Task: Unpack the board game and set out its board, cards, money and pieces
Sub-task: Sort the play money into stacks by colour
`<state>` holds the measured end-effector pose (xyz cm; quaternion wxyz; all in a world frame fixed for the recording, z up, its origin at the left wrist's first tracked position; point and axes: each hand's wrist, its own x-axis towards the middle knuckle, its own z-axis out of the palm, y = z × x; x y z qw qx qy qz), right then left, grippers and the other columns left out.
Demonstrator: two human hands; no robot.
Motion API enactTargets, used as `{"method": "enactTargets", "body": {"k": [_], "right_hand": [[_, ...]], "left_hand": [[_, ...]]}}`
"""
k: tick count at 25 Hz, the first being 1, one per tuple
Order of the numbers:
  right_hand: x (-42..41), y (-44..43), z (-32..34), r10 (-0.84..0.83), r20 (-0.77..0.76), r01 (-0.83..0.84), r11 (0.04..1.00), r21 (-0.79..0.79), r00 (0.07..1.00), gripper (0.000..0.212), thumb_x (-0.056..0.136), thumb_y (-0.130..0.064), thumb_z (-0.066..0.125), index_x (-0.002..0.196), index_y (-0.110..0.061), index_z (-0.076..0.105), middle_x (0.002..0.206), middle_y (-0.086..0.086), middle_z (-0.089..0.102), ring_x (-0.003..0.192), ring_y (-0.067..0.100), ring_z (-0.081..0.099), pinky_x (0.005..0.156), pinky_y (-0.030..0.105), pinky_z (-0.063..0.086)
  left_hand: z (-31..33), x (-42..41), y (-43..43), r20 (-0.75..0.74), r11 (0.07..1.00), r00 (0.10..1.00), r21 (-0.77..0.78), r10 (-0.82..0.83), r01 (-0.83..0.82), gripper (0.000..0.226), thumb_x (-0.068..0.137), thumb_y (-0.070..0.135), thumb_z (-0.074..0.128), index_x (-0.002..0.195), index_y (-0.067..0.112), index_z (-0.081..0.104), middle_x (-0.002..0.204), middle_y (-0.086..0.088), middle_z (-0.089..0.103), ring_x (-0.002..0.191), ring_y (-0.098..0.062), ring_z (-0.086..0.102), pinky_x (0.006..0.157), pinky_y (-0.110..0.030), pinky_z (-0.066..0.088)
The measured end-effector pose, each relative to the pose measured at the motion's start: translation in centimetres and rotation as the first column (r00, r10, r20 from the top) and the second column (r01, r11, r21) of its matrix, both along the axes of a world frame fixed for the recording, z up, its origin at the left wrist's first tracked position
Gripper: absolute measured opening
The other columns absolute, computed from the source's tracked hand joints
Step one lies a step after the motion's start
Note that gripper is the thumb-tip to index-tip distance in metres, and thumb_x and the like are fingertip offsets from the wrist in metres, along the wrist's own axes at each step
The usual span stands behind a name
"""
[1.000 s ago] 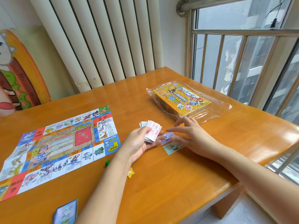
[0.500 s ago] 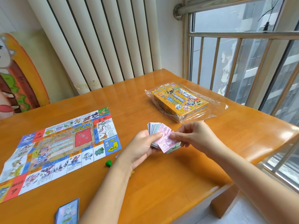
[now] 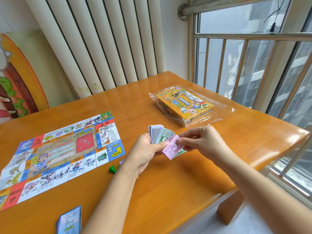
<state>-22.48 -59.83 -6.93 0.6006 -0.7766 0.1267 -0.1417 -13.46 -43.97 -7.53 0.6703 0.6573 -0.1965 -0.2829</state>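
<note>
Play money [image 3: 157, 136] sits fanned in the left hand [image 3: 146, 151], thumb pressed on its face and fingers curled beneath. The notes' long axis runs from the palm up and away from the person, toward the game box [image 3: 184, 105]. The right hand [image 3: 200, 141] pinches a pink note [image 3: 172, 147] between thumb and forefinger at the front of the fan, with the other fingers curled in. That note lies tilted across a green one, and its print is too small to read.

Left of the left fingers the board [image 3: 59, 152] lies unfolded flat on the table [image 3: 168, 191]. Its blue corner square nearest the hand reads "起点" and "2000" above a yellow arrow, and several red squares carry "?".

Beyond the right fingertips the yellow game box lies flat with a clear plastic wrapper [image 3: 222, 110] under or around it; which cannot be told. Its title is not legible and its contents are hidden. A green pawn [image 3: 111, 169] sits left of the left wrist, just off the board's corner. A deck of cards [image 3: 70, 220] lies left of the left forearm at the near edge.
</note>
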Motion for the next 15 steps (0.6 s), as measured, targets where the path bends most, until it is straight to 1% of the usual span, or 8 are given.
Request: {"method": "enactTargets", "body": {"k": [2, 4, 6, 9, 10, 12, 15], "right_hand": [[-0.3, 0.2, 0.0, -0.014, -0.028, 0.013, 1.000, -0.008, 1.000, 0.007, 0.077, -0.013, 0.077, 0.081, -0.007, 0.076, 0.057, -0.001, 0.067, 0.047, 0.004, 0.056, 0.050, 0.014, 0.047], [-0.8, 0.0, 0.1, 0.005, -0.083, -0.009, 0.999, -0.046, 0.997, 0.008, 0.078, -0.015, 0.076, 0.076, -0.008, 0.075, 0.055, -0.003, 0.065, 0.046, 0.004, 0.054, 0.047, 0.015, 0.044], [-1.3, -0.6, 0.0, 0.026, -0.188, -0.040, 0.996, -0.074, 0.982, 0.012, 0.080, -0.017, 0.076, 0.073, -0.007, 0.073, 0.053, -0.003, 0.062, 0.045, 0.006, 0.049, 0.045, 0.016, 0.039], [-2.1, -1.2, -0.8, -0.007, -0.338, -0.037, 0.992, -0.124, 0.941, 0.016, 0.080, -0.020, 0.076, 0.073, -0.007, 0.071, 0.051, 0.000, 0.056, 0.042, 0.009, 0.043, 0.045, 0.019, 0.035], [-2.2, -1.2, -1.1, -0.038, -0.355, -0.026, 0.984, -0.174, 0.934, 0.017, 0.080, -0.022, 0.075, 0.072, -0.009, 0.071, 0.050, -0.001, 0.057, 0.041, 0.007, 0.043, 0.045, 0.021, 0.035], [-2.3, -1.0, -1.6, -0.100, -0.333, 0.005, 0.961, -0.276, 0.938, 0.016, 0.080, -0.025, 0.076, 0.069, -0.013, 0.071, 0.049, -0.002, 0.059, 0.038, 0.003, 0.045, 0.046, 0.022, 0.038], [-2.5, -0.6, -1.8, -0.141, -0.278, 0.042, 0.942, -0.334, 0.950, 0.012, 0.078, -0.020, 0.076, 0.070, -0.013, 0.072, 0.051, -0.003, 0.063, 0.039, 0.002, 0.050, 0.047, 0.018, 0.046]], "left_hand": [[0.0, -0.2, -0.1, -0.020, 1.000, 1.000, 0.001, -0.017, 0.017, 0.027, 0.084, -0.003, 0.064, 0.108, 0.008, 0.064, 0.096, -0.005, 0.073, 0.084, -0.015, 0.069, 0.072, -0.025, 0.056], [0.1, -0.5, -0.2, -0.038, 0.999, 0.998, 0.003, -0.047, 0.047, 0.024, 0.084, -0.003, 0.063, 0.105, 0.009, 0.064, 0.094, -0.004, 0.073, 0.081, -0.013, 0.069, 0.070, -0.025, 0.056], [0.2, -0.5, -0.2, -0.073, 0.999, 0.996, -0.006, -0.047, 0.046, 0.018, 0.086, -0.005, 0.060, 0.099, 0.007, 0.063, 0.089, -0.006, 0.072, 0.077, -0.013, 0.070, 0.069, -0.025, 0.058], [0.3, 0.0, 0.3, -0.132, 1.000, 0.991, -0.003, 0.020, -0.021, 0.012, 0.088, -0.007, 0.056, 0.094, 0.003, 0.060, 0.085, -0.011, 0.069, 0.070, -0.015, 0.070, 0.066, -0.025, 0.058], [0.3, 0.1, 0.4, -0.140, 0.999, 0.990, 0.005, 0.034, -0.033, 0.012, 0.088, -0.007, 0.056, 0.094, 0.002, 0.060, 0.085, -0.012, 0.069, 0.069, -0.015, 0.070, 0.064, -0.025, 0.058], [0.2, 0.2, 0.5, -0.142, 0.999, 0.989, 0.019, 0.042, -0.040, 0.012, 0.088, -0.007, 0.056, 0.096, 0.001, 0.060, 0.084, -0.011, 0.069, 0.069, -0.015, 0.070, 0.064, -0.025, 0.058], [0.2, 0.1, 0.6, -0.138, 0.998, 0.990, 0.058, 0.008, 0.000, 0.017, 0.087, -0.006, 0.057, 0.104, -0.002, 0.059, 0.084, -0.011, 0.070, 0.072, -0.017, 0.071, 0.064, -0.024, 0.059]]}}
